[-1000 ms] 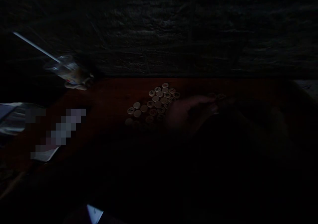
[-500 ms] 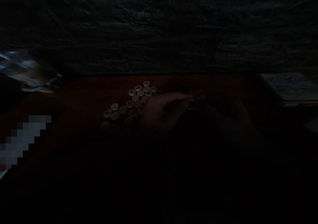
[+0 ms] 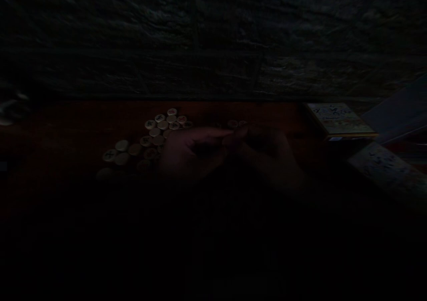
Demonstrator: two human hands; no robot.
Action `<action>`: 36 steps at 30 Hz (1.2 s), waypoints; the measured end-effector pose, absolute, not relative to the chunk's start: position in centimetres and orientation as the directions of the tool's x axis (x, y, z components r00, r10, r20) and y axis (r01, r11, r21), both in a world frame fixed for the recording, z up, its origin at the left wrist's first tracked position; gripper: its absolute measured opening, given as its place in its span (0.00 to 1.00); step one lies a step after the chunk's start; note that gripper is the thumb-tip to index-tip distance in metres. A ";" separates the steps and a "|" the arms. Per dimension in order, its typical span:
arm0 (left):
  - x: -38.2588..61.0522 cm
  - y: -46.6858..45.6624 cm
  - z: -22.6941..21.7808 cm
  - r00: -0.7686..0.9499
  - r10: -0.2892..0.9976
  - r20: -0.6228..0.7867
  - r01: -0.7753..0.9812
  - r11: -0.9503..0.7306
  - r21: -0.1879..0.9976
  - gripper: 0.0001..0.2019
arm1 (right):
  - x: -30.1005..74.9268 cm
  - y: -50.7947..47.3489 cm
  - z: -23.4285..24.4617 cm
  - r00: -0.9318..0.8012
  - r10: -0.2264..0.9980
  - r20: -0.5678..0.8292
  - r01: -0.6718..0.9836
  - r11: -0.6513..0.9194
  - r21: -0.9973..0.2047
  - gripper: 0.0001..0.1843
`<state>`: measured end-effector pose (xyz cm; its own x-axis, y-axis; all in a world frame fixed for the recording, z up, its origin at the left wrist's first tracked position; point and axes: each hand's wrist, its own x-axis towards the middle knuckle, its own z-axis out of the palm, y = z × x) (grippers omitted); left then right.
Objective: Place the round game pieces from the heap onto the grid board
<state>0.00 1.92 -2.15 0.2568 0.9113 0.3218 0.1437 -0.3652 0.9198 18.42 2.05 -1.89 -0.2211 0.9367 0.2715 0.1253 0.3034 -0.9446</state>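
Observation:
The scene is very dark. My left hand point(image 3: 190, 154) is closed in a pinch, its thumb and forefinger reaching right over the wooden table. Opposite it, my right hand point(image 3: 275, 154) is also closed, with its fingertips meeting the left ones. Whatever lies between the fingertips is hidden; a moment ago a round Chinese chess piece showed in the left pinch. Left of my left hand lies a spread of pale Chinese chess pieces point(image 3: 162, 125), some with black or red characters, some blank side up. Behind the fingertips are two more pieces point(image 3: 232, 124).
A dark stone-like wall point(image 3: 213, 38) rises behind the table point(image 3: 76, 118). At right stands a box with a patterned top point(image 3: 342, 116), and a similar patterned panel point(image 3: 387, 167) lies nearer. A pale shiny item point(image 3: 13, 107) shows at the far left edge.
My right hand has come in to meet my left fingertips, and the piece visible there is now covered. The view has turned right, bringing more of the box into sight.

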 end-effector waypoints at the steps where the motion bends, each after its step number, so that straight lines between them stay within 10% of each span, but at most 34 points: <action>1: -0.1 1.9 -2.2 0.274 0.907 0.319 0.147 -0.367 0.918 0.13 | 18.4 2.0 -1.9 -0.217 0.938 0.269 0.135 0.302 -0.944 0.20; 36: 0.2 2.5 -2.2 0.197 0.930 0.310 0.108 -0.335 0.936 0.02 | 18.4 1.6 -1.4 -0.172 0.954 0.244 0.171 0.273 -0.947 0.19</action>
<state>0.19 2.47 -2.21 0.1966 0.9302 0.3099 0.1077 -0.3346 0.9362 18.41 1.55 -1.41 -0.1722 0.9543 0.2444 0.1706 0.2732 -0.9467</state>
